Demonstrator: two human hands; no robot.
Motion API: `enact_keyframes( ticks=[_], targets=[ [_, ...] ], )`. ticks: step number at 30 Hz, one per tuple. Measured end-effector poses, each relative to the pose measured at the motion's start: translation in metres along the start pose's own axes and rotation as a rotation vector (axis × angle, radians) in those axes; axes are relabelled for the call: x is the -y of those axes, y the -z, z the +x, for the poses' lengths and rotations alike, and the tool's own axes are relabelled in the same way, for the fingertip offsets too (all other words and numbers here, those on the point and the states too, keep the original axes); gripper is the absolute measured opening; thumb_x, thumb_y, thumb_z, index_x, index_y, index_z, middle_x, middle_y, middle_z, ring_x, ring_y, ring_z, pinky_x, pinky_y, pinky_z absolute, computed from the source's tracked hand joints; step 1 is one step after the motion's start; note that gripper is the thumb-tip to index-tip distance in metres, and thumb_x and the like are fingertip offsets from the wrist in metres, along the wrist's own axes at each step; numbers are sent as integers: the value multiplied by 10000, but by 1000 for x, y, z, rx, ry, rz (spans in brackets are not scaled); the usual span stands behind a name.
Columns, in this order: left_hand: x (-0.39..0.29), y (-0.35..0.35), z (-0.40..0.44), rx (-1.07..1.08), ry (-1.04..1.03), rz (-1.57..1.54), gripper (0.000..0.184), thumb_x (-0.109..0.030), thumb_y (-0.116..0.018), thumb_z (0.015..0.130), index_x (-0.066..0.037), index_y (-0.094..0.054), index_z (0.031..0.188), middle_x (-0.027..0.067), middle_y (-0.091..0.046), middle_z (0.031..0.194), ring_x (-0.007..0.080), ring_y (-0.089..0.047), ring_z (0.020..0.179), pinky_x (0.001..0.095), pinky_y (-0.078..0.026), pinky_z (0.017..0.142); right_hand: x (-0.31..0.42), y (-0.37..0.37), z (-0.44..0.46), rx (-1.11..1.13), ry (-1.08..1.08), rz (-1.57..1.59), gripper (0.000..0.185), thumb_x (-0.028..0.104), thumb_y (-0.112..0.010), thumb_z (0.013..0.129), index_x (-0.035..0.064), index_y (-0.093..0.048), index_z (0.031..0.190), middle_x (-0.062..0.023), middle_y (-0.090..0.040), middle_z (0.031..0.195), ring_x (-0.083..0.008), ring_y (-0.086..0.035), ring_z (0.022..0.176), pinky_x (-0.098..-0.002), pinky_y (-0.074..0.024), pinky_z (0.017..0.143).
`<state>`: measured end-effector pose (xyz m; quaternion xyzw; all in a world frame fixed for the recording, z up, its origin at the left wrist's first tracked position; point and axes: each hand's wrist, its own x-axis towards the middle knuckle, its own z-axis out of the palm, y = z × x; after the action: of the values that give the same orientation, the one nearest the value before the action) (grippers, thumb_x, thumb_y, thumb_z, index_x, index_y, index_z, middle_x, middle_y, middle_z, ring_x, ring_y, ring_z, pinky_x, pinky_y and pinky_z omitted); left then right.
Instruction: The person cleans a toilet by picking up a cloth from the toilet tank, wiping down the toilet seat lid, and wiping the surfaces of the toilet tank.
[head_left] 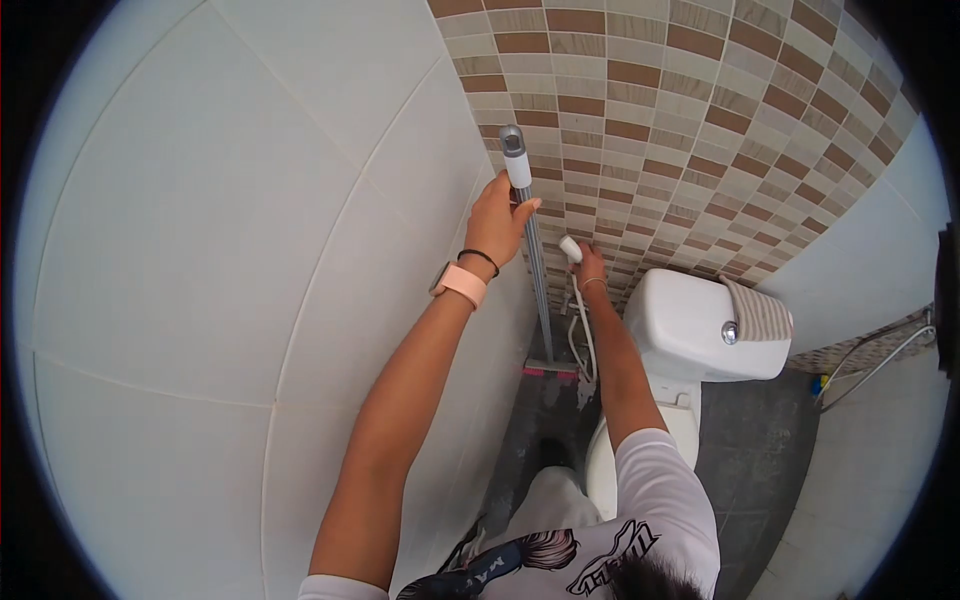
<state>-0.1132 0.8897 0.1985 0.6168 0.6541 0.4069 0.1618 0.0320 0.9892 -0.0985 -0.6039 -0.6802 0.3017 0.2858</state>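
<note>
My left hand (497, 222), with a pink-banded watch on its wrist, is closed around the upper handle of a long grey mop (538, 270). The mop stands nearly upright near the corner, its pink-edged head down on the dark floor. Lower and to the right, my right hand (592, 264) is closed on a white bidet sprayer (570, 248) by the tiled wall. A pale hose (586, 335) hangs below the sprayer. Whether the sprayer still touches a wall holder is hidden.
A white toilet (680, 425) with its cistern (690, 320) is right of my right arm. A striped cloth (758, 312) drapes over the cistern. Close on the left rises a large-tiled wall (220, 250). Another hose (880, 365) hangs at the far right.
</note>
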Motion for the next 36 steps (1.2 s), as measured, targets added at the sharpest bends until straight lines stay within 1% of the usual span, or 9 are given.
enact_keyframes(
  ticks=[3, 6, 9, 12, 16, 19, 23, 27, 36],
  targets=[
    [7, 3, 3, 18, -61, 36, 357, -195, -677, 934, 12, -502, 1167, 126, -643, 954, 210, -683, 802, 323, -568, 669, 6, 4, 2, 34, -56, -31, 590, 30, -816, 700, 91, -560, 1229, -208, -595, 1222, -429, -573, 1139, -497, -506, 927],
    [-1, 5, 2, 12, 34, -29, 344, -168, -711, 885, -1, -522, 1119, 176, -636, 1021, 324, -671, 887, 423, -533, 780, 2, 7, 3, 8, -38, -59, 579, 53, -817, 715, 75, -551, 1229, -220, -567, 1259, -435, -563, 1156, -503, -507, 932],
    [3, 2, 2, -27, 18, -30, 336, -162, -707, 888, 5, -517, 1108, 176, -634, 987, 322, -668, 903, 422, -531, 774, 2, 13, -18, 10, -135, -22, 567, 72, -803, 740, 62, -537, 1241, -238, -528, 1283, -448, -552, 1159, -500, -501, 947],
    [22, 1, 11, 30, 31, 28, 444, -174, -694, 918, -26, -474, 1274, 141, -610, 1102, 214, -678, 888, 313, -597, 711, -15, 9, -53, -22, -192, -5, 569, 75, -787, 751, 64, -525, 1255, -243, -504, 1274, -451, -555, 1131, -494, -495, 945],
    [48, -10, 3, 40, 166, -57, 651, -115, -729, 875, -95, -387, 1428, 173, -370, 1410, 313, -566, 1167, 357, -615, 790, -68, -8, -106, -55, -85, 52, 508, 78, -777, 738, 61, -566, 1199, -212, -552, 1171, -397, -586, 1048, -467, -497, 898],
    [104, -32, -20, -68, 93, -26, 668, -69, -723, 863, -113, -376, 1432, 179, -396, 1382, 296, -573, 1121, 352, -615, 769, -69, 13, -149, 24, -184, 86, 429, 84, -779, 732, 64, -614, 1128, -172, -597, 1065, -341, -615, 981, -437, -511, 866],
    [123, -48, -73, 133, 367, -229, 680, 30, -680, 839, -118, -366, 1425, 177, -425, 1307, 241, -585, 970, 347, -609, 716, -99, 34, -192, 87, -292, 210, 341, 93, -782, 737, 80, -656, 1053, -126, -634, 951, -289, -634, 901, -406, -523, 854],
    [126, -65, -150, 227, 495, -316, 601, -39, -714, 831, -88, -422, 1354, 172, -534, 1187, 234, -657, 833, 345, -582, 605, -122, 48, -213, 9, -245, 358, 159, 86, -702, 837, 48, -661, 986, -63, -649, 800, -169, -658, 693, -321, -550, 638],
    [129, -56, -310, 604, 960, -452, 438, -73, -656, 917, -118, -457, 1305, 78, -569, 1136, 213, -623, 1022, 414, -563, 868, -101, 91, -297, 52, -367, 878, 105, 164, -563, 989, 103, -634, 1037, -20, -640, 786, -101, -630, 614, -250, -517, 524]
  ],
)
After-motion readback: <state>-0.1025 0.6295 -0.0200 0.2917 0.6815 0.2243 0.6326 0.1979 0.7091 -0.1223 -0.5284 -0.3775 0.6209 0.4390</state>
